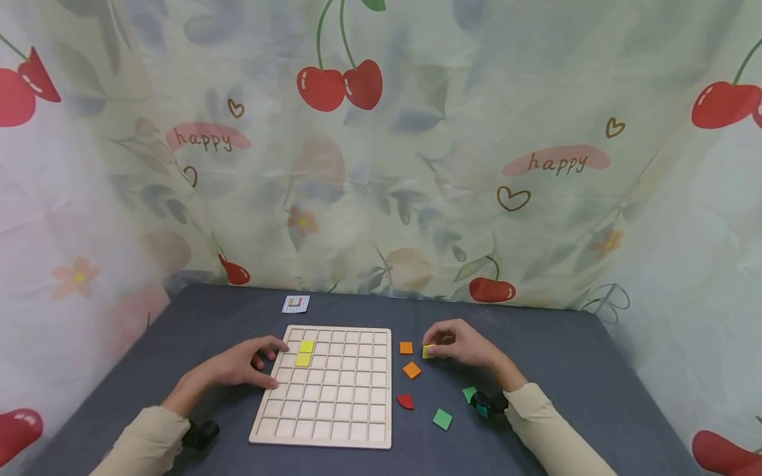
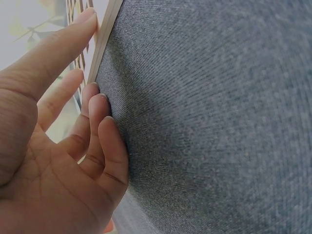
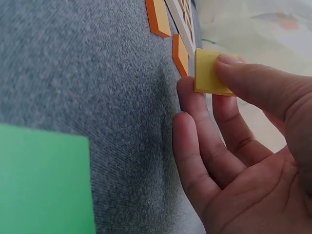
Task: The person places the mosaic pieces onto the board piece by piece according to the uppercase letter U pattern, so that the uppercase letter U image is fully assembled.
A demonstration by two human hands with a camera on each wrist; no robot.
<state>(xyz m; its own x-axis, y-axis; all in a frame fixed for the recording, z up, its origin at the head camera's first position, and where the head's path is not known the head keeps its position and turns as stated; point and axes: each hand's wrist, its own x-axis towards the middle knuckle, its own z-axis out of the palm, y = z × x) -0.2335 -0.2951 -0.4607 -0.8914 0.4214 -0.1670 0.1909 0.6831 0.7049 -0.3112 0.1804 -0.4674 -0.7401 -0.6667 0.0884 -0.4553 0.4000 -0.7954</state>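
A wooden grid board (image 1: 333,383) lies flat on the table, with two yellow square tiles (image 1: 306,346) in neighbouring cells near its upper left. Along the board's left edge rests my left hand (image 1: 247,362), thumb and index finger touching the frame; in the left wrist view its other fingers are loosely bent beside the edge. To the right of the board, my right hand (image 1: 461,344) pinches a yellow square tile (image 3: 207,73) between thumb and fingers, just above the cloth. Two orange square tiles (image 1: 406,348) lie between that hand and the board.
A red quarter-round tile (image 1: 405,401) and a green square tile (image 1: 442,419) lie right of the board. Another green tile (image 1: 469,395) and a teal piece (image 1: 482,410) are partly hidden by the right wrist camera. A small printed card (image 1: 296,304) lies behind the board.
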